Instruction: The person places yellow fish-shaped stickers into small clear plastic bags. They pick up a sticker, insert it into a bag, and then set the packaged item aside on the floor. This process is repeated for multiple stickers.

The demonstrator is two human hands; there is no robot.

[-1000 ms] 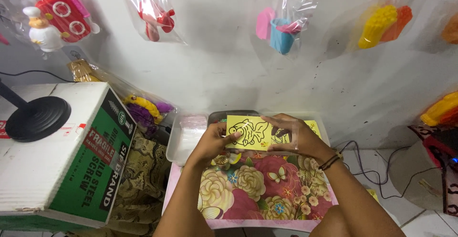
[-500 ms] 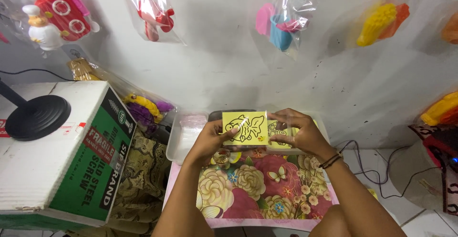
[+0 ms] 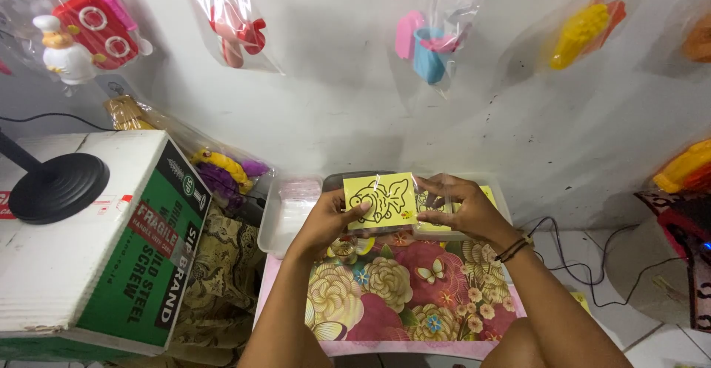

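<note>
A yellow card with a black fish outline (image 3: 381, 199), wrapped in clear plastic, is held up over the far end of a flowered table cover (image 3: 400, 294). My left hand (image 3: 326, 223) grips its lower left edge. My right hand (image 3: 461, 209) pinches the clear plastic at the card's right side. Behind the card lie more yellow cards (image 3: 485, 194) in a tray, partly hidden by my right hand.
A clear plastic tray (image 3: 285, 216) stands at the table's far left. A white and green cardboard box (image 3: 96, 242) with a black round stand (image 3: 55, 186) fills the left. Bagged plastic toys (image 3: 433, 38) hang on the wall. Cables (image 3: 585, 264) lie on the floor at right.
The card has moved left and slightly up toward the wall, and both hands have shifted with it. My right hand now holds the plastic at the card's right side.
</note>
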